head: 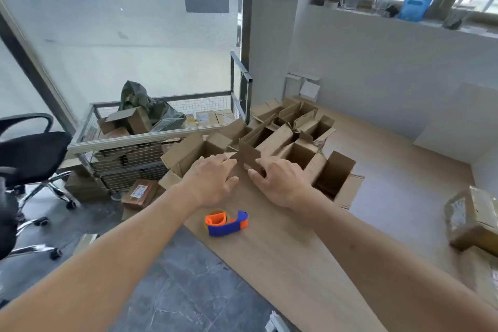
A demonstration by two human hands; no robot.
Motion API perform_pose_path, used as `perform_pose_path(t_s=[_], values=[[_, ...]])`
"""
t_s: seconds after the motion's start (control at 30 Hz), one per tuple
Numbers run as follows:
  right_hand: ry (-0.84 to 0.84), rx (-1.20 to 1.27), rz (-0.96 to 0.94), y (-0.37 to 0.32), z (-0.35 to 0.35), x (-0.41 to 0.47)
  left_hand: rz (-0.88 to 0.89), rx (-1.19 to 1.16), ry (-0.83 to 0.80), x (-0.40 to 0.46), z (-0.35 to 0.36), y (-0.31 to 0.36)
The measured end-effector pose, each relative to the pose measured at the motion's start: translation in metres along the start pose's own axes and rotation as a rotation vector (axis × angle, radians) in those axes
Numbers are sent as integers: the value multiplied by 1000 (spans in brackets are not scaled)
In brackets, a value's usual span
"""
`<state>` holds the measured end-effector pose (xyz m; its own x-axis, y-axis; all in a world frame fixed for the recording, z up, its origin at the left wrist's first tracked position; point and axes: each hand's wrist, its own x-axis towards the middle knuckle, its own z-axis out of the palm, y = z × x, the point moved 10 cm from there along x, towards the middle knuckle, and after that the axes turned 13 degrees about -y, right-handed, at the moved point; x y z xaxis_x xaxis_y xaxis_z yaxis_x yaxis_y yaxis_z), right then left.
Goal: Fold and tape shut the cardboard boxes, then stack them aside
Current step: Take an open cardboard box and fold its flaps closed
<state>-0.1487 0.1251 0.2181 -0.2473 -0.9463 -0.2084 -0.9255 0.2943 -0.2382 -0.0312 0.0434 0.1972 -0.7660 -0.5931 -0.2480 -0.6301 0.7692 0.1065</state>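
Both hands grip one box flap point(249, 155) at the table's far edge: left hand point(213, 183), right hand point(280, 183). Open boxes point(293, 127) wait; tape dispenser point(226, 222) untouched.

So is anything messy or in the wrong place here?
Yes. The open brown cardboard boxes lie jumbled on the wooden table, flaps splayed. One labelled brown parcel sits on the grey floor beside the wire cage cart.
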Motion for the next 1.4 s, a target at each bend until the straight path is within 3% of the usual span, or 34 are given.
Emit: perform_pose_path(t_s=[0.37,0.87,1.23,1.4], values=[[-133,38,60,-93,79,126,-1,-7,-136,40,36,-160],[-302,170,246,-73,164,304,39,42,-326,192,85,-251],[-351,353,473,-53,196,324,73,34,-411,255,118,-291],[-285,381,575,-68,214,311,137,-33,-425,262,139,-310]])
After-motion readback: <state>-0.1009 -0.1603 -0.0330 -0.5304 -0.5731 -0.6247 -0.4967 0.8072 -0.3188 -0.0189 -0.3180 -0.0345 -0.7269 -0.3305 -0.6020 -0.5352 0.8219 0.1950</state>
